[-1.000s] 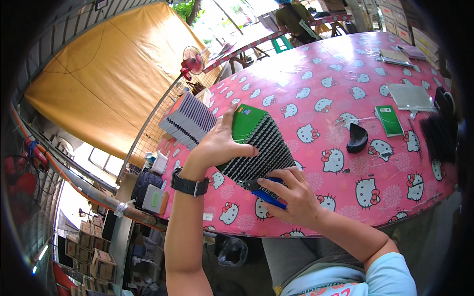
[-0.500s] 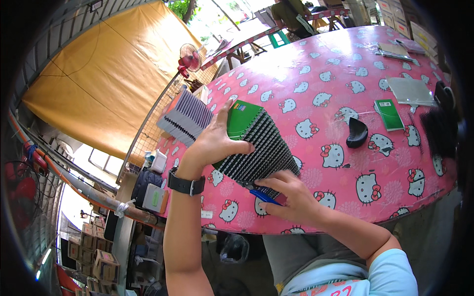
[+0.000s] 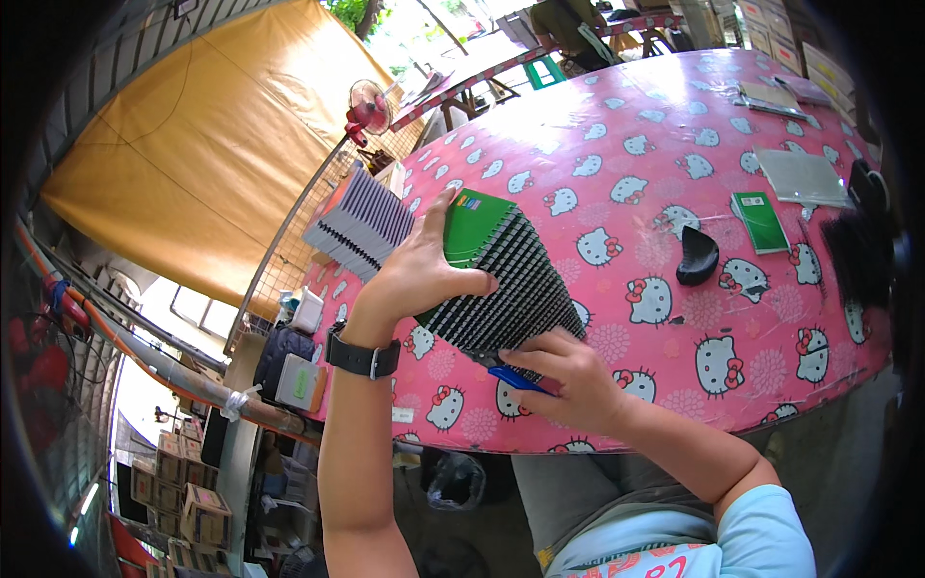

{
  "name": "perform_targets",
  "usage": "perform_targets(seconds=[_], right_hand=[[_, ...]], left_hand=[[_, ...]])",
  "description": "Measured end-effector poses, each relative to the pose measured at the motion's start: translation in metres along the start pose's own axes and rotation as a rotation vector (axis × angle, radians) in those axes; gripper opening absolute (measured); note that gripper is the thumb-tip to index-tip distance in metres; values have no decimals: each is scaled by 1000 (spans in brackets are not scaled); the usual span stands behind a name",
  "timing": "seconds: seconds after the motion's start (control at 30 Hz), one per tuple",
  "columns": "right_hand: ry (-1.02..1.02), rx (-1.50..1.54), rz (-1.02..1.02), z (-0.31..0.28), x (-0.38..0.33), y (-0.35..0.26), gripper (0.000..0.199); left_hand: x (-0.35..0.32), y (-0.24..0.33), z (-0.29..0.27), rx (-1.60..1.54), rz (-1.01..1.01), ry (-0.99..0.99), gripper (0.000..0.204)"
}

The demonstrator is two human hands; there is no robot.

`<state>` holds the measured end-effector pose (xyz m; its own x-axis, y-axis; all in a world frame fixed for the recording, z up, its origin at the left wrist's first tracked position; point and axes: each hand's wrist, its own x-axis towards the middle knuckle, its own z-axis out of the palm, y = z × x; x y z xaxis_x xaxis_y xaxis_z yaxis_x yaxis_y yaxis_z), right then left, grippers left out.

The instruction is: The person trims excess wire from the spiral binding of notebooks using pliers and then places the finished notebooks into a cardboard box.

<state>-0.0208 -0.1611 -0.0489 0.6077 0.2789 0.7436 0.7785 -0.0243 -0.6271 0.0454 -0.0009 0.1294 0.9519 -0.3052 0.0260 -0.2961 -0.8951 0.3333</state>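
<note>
A tall stack of green spiral notebooks (image 3: 479, 231) stands on the pink table, its rows of black wire coils facing me. My left hand (image 3: 416, 268) is closed round its left side, thumb pressed on the coils and fingers over the top cover. At the lower end of the coils my right hand (image 3: 575, 381) pinches a slim blue tool (image 3: 520, 380). The tool's dark tip meets the bottom of the stack; its exact kind cannot be made out. The right fingertips lie against the coils.
Left of the stack stands a pile of grey-edged notebooks (image 3: 356, 226). To the right lie a curved black object (image 3: 697, 257), a single green notebook (image 3: 761, 223) and a clear plastic sleeve (image 3: 802, 177). A red fan (image 3: 367, 111) stands beyond the table's left edge; a person (image 3: 568, 29) is far off.
My right hand and the blue tool have shifted slightly along the bottom of the coils, the tool lying flatter. The left hand keeps its hold on the stack.
</note>
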Motion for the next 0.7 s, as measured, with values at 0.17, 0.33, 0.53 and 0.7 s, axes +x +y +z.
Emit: perform_targets(seconds=[0.17,0.33,0.53,0.7], right_hand=[[-85,593,503,2,0,-16,38],[53,-259,20,0,-4,-12,44],[46,-390,-56,4,-9,-9,49],[63,-430,-96,6,-9,-6,46]], left_hand=[[0,-3,1,22,9,10,112],[0,1,1,31,-3,3,111],[0,-4,2,12,-4,3,110],[0,-4,3,10,20,11,110]])
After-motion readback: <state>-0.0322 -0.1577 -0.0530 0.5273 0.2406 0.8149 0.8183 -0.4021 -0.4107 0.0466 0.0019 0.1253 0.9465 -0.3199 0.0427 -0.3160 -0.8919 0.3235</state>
